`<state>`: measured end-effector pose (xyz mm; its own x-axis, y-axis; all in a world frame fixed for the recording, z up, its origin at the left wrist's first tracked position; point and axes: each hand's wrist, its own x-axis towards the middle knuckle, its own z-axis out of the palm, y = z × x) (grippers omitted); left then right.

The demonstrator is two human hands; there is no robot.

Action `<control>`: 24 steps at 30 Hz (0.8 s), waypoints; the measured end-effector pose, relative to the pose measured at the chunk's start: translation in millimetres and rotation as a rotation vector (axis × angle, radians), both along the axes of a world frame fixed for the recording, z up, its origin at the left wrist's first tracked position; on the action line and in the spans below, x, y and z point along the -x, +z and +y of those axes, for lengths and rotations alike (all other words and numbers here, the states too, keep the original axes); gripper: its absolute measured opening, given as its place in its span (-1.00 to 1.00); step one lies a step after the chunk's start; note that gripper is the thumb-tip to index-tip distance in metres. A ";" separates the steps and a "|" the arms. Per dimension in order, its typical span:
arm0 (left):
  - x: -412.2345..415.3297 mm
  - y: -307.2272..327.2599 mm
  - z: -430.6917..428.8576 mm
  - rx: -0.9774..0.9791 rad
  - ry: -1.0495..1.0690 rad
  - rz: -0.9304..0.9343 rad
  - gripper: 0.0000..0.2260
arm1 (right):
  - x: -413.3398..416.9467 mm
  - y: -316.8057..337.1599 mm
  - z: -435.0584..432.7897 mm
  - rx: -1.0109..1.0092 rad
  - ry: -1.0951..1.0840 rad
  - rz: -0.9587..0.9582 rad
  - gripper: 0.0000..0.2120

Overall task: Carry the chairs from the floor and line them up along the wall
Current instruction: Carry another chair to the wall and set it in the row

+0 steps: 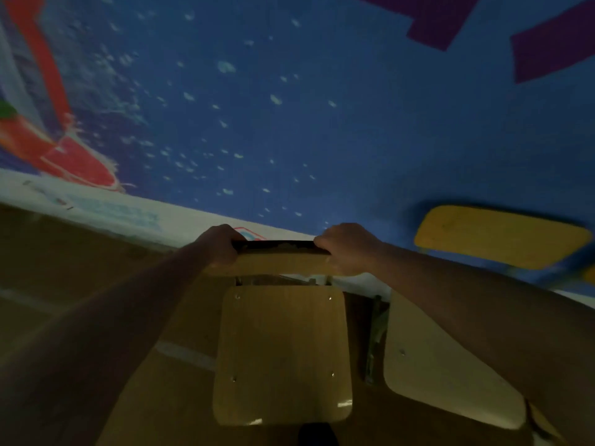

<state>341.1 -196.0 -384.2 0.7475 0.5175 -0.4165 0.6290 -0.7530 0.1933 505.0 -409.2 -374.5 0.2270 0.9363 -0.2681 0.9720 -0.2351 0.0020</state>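
ok, looks like the placement step. blue painted wall (289, 107) fills the view; chair (283, 358) is at its foot, back toward it, just left of a second chair (444, 365) standing there. legs hidden, so cannot tell if it's down. next likely: square it with that one, set down, let go. pale wooden seat (280, 323), four screws (237, 297), backrest (283, 263) top edge dark and chipped. left hand (219, 244) and right hand (347, 247) each grip that edge, one per end.
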 end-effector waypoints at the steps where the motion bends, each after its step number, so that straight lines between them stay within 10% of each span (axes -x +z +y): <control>1: -8.3 -4.3 -2.7 0.008 -0.003 -0.008 -0.56 | -6.6 -2.0 -4.8 0.004 -0.016 0.008 -0.81; 18: -148.5 -62.5 11.4 0.020 -0.254 -0.225 -0.51 | -86.6 -46.7 -24.6 0.028 -0.473 -0.102 -0.65; 24: -161.4 -79.9 17.2 -0.068 -0.311 -0.347 -0.34 | -96.8 -73.0 -4.1 0.050 -0.784 -0.078 -0.32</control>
<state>502.5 -178.8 -464.1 0.9604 0.2645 -0.0872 0.2785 -0.9137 0.2958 601.8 -413.4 -447.5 0.8357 0.4828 -0.2617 0.5195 -0.8496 0.0915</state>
